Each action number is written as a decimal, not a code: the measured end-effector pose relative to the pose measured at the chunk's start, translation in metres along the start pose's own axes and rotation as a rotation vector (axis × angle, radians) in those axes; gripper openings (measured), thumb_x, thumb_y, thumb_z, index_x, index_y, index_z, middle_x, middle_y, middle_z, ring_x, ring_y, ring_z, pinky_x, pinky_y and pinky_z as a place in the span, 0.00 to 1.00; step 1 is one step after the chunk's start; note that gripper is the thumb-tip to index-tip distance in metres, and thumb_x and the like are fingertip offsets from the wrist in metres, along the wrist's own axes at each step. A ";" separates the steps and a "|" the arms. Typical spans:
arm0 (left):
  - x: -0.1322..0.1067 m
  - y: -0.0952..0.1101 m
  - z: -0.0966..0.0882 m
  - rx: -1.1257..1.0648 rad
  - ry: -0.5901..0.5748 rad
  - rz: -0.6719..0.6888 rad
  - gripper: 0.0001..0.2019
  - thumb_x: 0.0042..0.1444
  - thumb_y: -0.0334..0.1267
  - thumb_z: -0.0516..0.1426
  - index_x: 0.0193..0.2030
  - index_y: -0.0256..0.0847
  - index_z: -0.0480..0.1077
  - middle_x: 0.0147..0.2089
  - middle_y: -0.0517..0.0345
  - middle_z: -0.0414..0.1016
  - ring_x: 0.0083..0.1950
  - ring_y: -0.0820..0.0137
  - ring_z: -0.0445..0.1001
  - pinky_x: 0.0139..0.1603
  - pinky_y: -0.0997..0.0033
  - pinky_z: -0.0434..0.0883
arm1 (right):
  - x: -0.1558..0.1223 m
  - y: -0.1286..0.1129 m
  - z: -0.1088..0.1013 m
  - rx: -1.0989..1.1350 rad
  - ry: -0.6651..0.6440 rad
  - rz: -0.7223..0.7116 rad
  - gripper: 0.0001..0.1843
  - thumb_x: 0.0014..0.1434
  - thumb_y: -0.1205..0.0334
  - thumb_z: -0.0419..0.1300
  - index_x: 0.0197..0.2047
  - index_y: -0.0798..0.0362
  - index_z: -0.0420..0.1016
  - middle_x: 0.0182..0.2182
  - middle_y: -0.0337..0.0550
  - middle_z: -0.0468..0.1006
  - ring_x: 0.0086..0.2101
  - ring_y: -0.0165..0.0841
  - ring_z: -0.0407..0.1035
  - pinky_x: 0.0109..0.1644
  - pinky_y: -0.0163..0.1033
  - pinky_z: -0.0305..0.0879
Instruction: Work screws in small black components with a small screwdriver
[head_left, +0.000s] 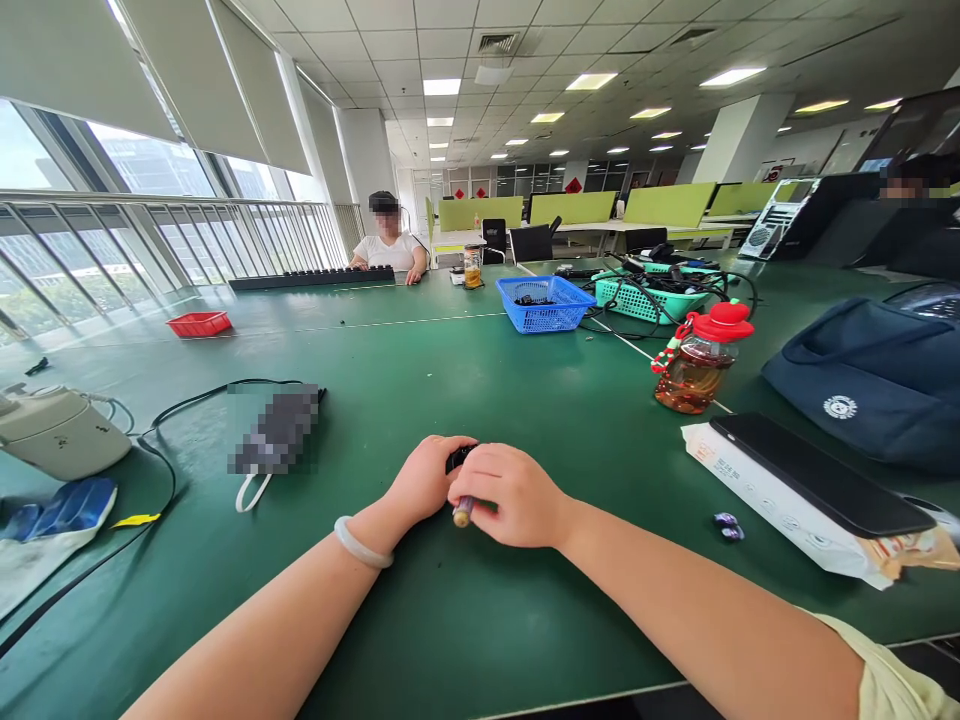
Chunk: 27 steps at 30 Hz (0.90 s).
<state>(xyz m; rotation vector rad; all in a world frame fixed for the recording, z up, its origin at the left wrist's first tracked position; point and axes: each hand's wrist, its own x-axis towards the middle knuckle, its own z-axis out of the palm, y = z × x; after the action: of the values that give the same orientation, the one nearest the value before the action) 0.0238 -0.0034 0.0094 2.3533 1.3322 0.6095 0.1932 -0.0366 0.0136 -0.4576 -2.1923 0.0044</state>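
Note:
My left hand (426, 476) is closed around a small black object (459, 457), mostly covered by the fingers, so its kind does not show. Against it rests my right hand (514, 492), its fingers curled round a short cylinder with a tan round end (463, 513) that points toward me. Whether the cylinder touches the black object is hidden by the right fingers. Both hands are together over the green table (420, 640), near its front middle. A pale bangle (363, 543) circles my left wrist.
Left are a blurred dark device (277, 430) with cables, a beige container (60, 435) and a red tray (199, 324). Right are a tissue pack (772, 500) under a black phone (817, 470), a bottle (697, 365), a navy bag (870, 380) and baskets (546, 305). A person (390, 245) sits opposite.

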 end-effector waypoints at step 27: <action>-0.003 0.001 -0.002 -0.013 0.009 -0.077 0.17 0.56 0.38 0.58 0.54 0.46 0.73 0.48 0.52 0.78 0.52 0.59 0.73 0.57 0.58 0.70 | -0.004 0.043 -0.018 0.703 0.608 0.982 0.18 0.51 0.47 0.66 0.31 0.52 0.68 0.23 0.36 0.74 0.21 0.28 0.69 0.25 0.36 0.70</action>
<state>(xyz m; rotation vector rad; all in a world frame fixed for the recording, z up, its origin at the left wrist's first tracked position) 0.0217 -0.0061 0.0112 2.2798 1.4112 0.6042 0.2233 -0.0004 0.0142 -0.9155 -1.0934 0.9877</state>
